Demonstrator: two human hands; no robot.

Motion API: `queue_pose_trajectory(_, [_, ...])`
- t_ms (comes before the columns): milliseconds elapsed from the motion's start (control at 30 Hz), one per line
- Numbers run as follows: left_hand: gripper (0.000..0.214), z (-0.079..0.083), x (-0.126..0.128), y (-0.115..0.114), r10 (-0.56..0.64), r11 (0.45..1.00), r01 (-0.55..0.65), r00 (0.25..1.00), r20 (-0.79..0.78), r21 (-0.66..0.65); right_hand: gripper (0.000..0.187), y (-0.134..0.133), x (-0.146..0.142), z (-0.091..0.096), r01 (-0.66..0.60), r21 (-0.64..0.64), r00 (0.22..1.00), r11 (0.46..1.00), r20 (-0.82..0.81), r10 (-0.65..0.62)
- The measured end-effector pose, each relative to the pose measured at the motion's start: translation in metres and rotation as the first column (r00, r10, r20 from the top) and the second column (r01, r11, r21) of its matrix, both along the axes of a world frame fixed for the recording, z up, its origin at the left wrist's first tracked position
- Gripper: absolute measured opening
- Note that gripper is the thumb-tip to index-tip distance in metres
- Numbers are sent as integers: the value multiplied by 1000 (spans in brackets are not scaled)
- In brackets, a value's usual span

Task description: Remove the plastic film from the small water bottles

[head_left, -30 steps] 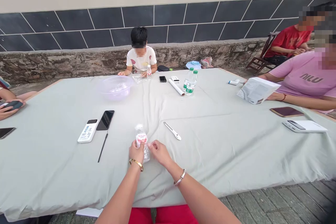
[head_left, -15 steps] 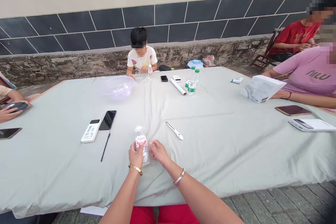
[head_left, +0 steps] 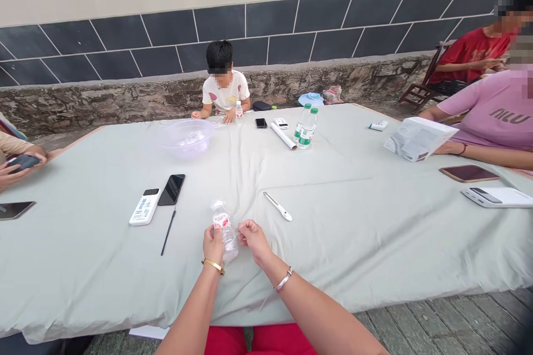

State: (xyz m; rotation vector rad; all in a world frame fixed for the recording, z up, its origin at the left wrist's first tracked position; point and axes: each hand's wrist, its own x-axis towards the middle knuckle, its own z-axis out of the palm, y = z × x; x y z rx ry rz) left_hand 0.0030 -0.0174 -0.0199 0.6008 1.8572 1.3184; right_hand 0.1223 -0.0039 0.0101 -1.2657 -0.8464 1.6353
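Note:
My left hand [head_left: 214, 243] is wrapped round a small clear plastic bottle [head_left: 222, 226] with a red and white label, which leans on the grey tablecloth [head_left: 333, 216] near the front edge. Just to its right, my right hand [head_left: 252, 237] is closed in a pinch at the bottle's side, on something thin and clear that I cannot make out. A gold bangle sits on my left wrist and a silver bracelet on my right. A white pen-like tool [head_left: 277, 206] lies a short way beyond my right hand.
A white power bank [head_left: 144, 207], a black phone [head_left: 171, 189] and a black stylus [head_left: 168, 232] lie left of my hands. Farther off are a clear bowl [head_left: 185, 137], two green-capped bottles [head_left: 305, 126] and a white box [head_left: 417, 138]. Other people sit round the table.
The bottle has tilted a little to the left in my left hand. My right hand has drawn slightly away to the right, keeping its pinch.

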Motion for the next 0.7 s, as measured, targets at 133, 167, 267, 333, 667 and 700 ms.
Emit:
queue_pose_trajectory(133, [37, 3, -1, -1, 17, 1000, -16, 999, 36, -5, 25, 1, -1, 2, 9, -78, 999, 997, -47, -12])
queue_pose_trajectory(167, [38, 3, -2, -1, 18, 1000, -17, 999, 33, -9, 25, 0, 0, 3, 2, -101, 999, 995, -45, -7])
queue_pose_trajectory(267, [42, 1, -2, -1, 20, 999, -21, 1000, -8, -33, 29, -3, 2, 7, -48, -136, 998, 990, 44, 54])
queue_pose_trajectory(333, [45, 0, -3, -1, 18, 998, -21, 999, -49, -54, 33, -5, 3, 9, -146, -132, 972, 980, 165, 167])
queue_pose_trajectory(667, [43, 2, -7, 2, -9, 995, -7, 986, -168, -99, 17, -9, 10, 11, -384, -194, 889, 903, 188, 418])
queue_pose_trajectory(700, [42, 1, -7, 2, -9, 995, -7, 985, -170, -97, 15, -9, 11, 10, -393, -211, 886, 895, 175, 430])
